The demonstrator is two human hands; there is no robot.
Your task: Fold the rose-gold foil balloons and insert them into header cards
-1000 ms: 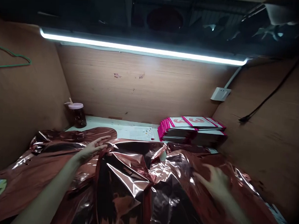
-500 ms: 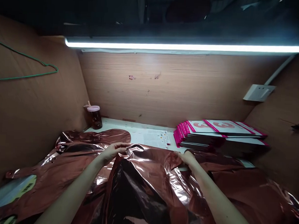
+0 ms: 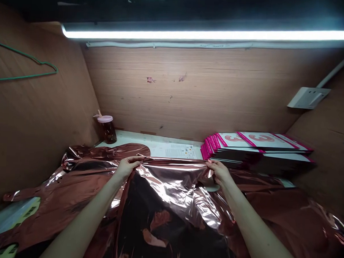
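A shiny rose-gold foil balloon (image 3: 169,182), flat and uninflated, spreads in front of me. My left hand (image 3: 129,166) pinches its far edge at the left. At the right, my right hand (image 3: 218,171) grips the same edge between thumb and fingers. The edge is stretched nearly straight between both hands, with a fold running along it. Below, the foil hangs toward me, creased and mirror-like. More flat foil balloons (image 3: 81,186) lie under and left of my left arm, and another foil sheet (image 3: 282,210) spreads to the right.
A stack of white-and-pink packets (image 3: 259,140) printed with a 3 stands at the back right. A lidded cup (image 3: 107,130) is in the back left corner. Printed paper (image 3: 178,151) lies at the back. A green hanger (image 3: 29,58) hangs left; a wall socket (image 3: 308,98) is right.
The foil's far edge has been pulled taut and folded between my hands. My right hand has turned so its fingers now show on the edge. The view has tilted slightly down.
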